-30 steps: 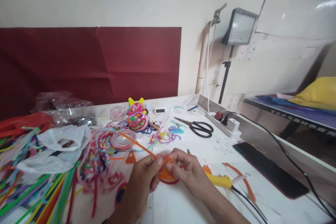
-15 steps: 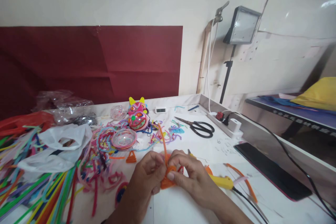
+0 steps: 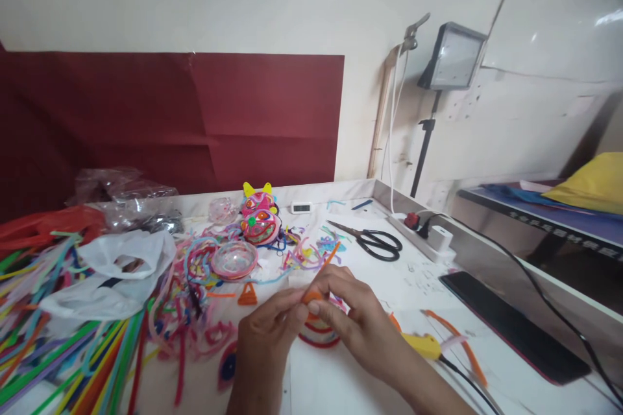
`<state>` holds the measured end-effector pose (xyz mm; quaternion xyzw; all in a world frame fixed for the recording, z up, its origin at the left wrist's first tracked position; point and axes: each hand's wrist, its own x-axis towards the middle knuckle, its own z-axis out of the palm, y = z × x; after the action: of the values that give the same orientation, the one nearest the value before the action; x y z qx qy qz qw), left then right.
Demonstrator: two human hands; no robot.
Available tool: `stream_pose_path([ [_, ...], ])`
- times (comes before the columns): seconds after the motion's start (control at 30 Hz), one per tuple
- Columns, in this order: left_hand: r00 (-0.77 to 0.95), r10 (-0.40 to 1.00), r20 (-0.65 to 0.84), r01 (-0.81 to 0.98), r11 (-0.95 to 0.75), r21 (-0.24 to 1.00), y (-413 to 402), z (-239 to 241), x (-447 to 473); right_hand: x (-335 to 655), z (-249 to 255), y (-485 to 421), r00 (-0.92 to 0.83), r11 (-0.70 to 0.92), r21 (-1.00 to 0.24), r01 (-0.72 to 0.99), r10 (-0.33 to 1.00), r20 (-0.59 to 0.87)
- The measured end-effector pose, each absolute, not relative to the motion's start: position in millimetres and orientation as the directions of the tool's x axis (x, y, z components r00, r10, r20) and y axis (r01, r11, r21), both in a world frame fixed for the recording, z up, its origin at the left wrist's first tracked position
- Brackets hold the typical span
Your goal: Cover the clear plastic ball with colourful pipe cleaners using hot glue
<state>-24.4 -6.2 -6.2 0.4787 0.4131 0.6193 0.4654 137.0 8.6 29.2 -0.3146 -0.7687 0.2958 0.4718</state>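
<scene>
Both hands meet over the white table, pinching an orange pipe cleaner. My left hand has its fingers closed on the coiled orange part. My right hand curls over the same coil, and the loose orange end sticks up and to the right past its fingers. Under the hands lies a round piece with red and pink rings, partly hidden.
A heap of coloured pipe cleaners and plastic bags fills the left. Behind the hands stand a pink cat-face craft and a clear bowl. Scissors, a power strip, a yellow glue gun and a black phone lie to the right.
The free orange end swung from pointing up-left, through upright, to pointing up-right as both hands wound it round the coil. The camera shifted slightly.
</scene>
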Motion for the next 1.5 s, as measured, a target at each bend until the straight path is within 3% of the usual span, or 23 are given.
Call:
stream_pose_path([
  [0.43, -0.218, 0.97, 0.11, -0.2, -0.155, 0.968, 1, -12, -22, 133, 26, 13, -0.348, 0.609, -0.719, 0.337, 0.789, 0.505],
  [0.73, -0.266, 0.955, 0.132, -0.141, -0.174, 0.975, 4, -10, -20, 126, 15, 17, -0.16, 0.449, -0.865, 0.224, 0.893, 0.421],
  [0.93, -0.371, 0.923, 0.099, -0.151, -0.165, 0.975, 3, -5, -15, 127, 4, 12, -0.015, 0.383, -0.886, 0.263, 0.919, 0.393],
  [1.0, -0.38, 0.92, 0.097, -0.143, -0.162, 0.976, 2, -4, -14, 127, -1, 11, -0.038, 0.305, -0.935, 0.18, 0.952, 0.303],
  [1.1, -0.373, 0.923, 0.096, -0.158, -0.165, 0.974, 2, -3, -12, 122, -6, 11, -0.101, 0.106, -0.987, -0.121, 0.988, 0.118],
  [1.23, -0.346, 0.935, 0.083, -0.192, -0.158, 0.969, 3, -4, -12, 113, -8, 11, -0.085, -0.006, -0.902, -0.431, 0.996, 0.034],
  [1.33, -0.337, 0.939, 0.067, -0.208, -0.143, 0.968, 2, -4, -11, 110, -8, 11, -0.05, -0.007, -0.857, -0.515, 0.999, 0.022],
  [1.5, -0.325, 0.944, 0.057, -0.259, -0.147, 0.955, 0, -1, -8, 110, -8, 12, -0.046, -0.013, -0.869, -0.494, 0.999, 0.011],
])
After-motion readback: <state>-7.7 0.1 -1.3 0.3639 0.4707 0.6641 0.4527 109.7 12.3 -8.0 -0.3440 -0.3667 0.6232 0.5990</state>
